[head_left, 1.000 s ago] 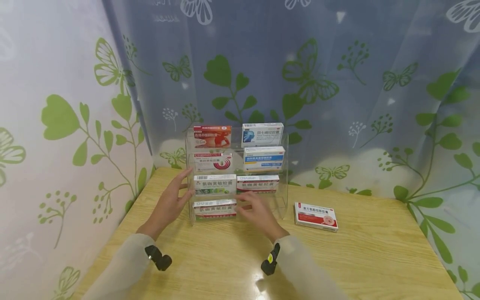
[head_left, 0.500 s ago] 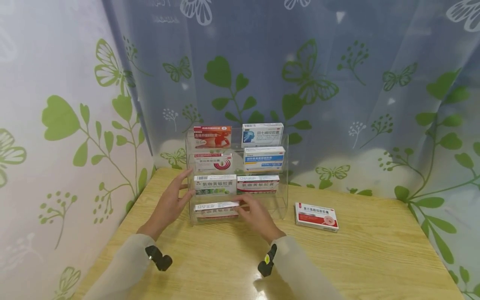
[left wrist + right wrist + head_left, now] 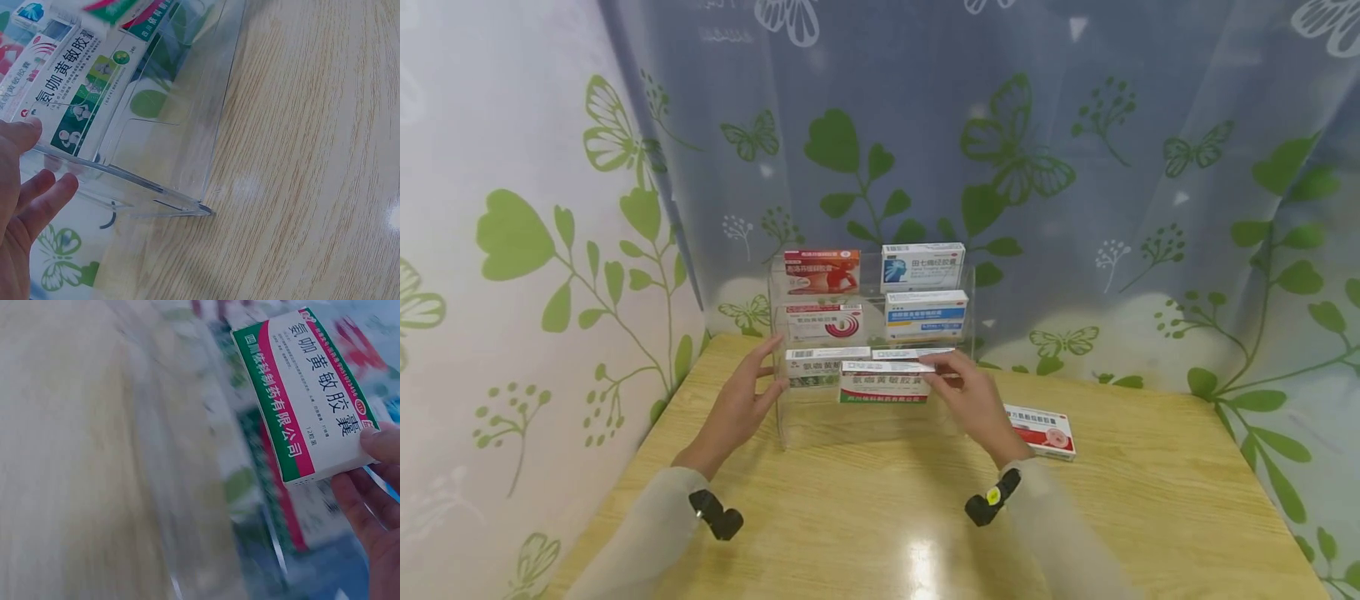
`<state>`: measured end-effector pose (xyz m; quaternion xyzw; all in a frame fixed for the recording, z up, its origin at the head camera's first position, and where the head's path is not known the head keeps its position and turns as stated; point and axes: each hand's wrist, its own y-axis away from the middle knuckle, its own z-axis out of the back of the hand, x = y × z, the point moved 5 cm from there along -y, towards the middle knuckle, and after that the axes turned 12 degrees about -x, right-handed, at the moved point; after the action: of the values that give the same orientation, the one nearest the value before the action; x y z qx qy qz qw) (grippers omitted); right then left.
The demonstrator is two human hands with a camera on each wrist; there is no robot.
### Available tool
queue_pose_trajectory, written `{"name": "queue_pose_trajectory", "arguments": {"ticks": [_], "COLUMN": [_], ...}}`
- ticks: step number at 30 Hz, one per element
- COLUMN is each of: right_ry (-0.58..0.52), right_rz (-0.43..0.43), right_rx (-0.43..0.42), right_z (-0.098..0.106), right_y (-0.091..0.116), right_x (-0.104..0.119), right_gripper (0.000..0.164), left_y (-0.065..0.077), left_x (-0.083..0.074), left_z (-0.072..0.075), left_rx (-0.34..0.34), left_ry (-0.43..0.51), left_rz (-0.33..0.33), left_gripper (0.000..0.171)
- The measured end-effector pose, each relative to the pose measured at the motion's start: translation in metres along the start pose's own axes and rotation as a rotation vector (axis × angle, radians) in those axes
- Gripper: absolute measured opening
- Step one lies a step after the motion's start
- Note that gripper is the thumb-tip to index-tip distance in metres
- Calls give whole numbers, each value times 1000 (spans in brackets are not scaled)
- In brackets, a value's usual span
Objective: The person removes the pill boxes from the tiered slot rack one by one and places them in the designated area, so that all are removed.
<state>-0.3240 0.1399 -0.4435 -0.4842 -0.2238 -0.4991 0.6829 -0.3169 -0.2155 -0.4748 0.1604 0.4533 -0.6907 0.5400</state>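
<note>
My right hand [image 3: 973,408] pinches a white, red and green medicine box [image 3: 883,385] by its right end, thumb in front. The box is held in front of the clear acrylic display rack [image 3: 820,421], covering parts of two boxes on its lower-middle tier. At the rack's left side, my left hand [image 3: 737,408] holds the side panel's edge, thumb on one side and fingers on the other in the left wrist view. Near the left thumb sits a white and green medicine box [image 3: 78,94]. In the right wrist view the held medicine box [image 3: 303,394] shows its printed front.
Upper tiers hold a red-orange box [image 3: 822,272], a white box with a blue picture [image 3: 922,268], a box with pink rings [image 3: 823,323] and a blue-striped box [image 3: 927,317]. A red and white box [image 3: 1052,431] lies right of the rack on the wooden table [image 3: 850,525].
My right hand has lifted the red and green medicine box off the rack's bottom tier, up and to the right. My left hand stays at the rack's left side.
</note>
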Motion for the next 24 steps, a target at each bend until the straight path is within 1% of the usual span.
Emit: {"name": "queue_pose_trajectory", "arguments": {"ticks": [4,8,10,17,24], "right_ry": [18,68,101,205,314], "right_rz": [-11,-37,-56,-72,-127], "right_rx": [-28,-49,-69,-134,-164], "right_z": [36,74,94,160,213], "right_y": [-7,-7,-4,10,27], "right_x": [-10,-24,-31,-58,-91], "right_gripper": [29,33,35,39,42], "left_y": [0,0,0,0,-1], "left_x": [1,2,2,2,1], "left_z": [1,0,0,0,-2], "left_rx": [-3,6,7,4,-1], "left_ry": [6,11,12,24,26], "left_rz": [-5,0,3,-5,-14], "left_gripper": [74,74,74,74,74]}}
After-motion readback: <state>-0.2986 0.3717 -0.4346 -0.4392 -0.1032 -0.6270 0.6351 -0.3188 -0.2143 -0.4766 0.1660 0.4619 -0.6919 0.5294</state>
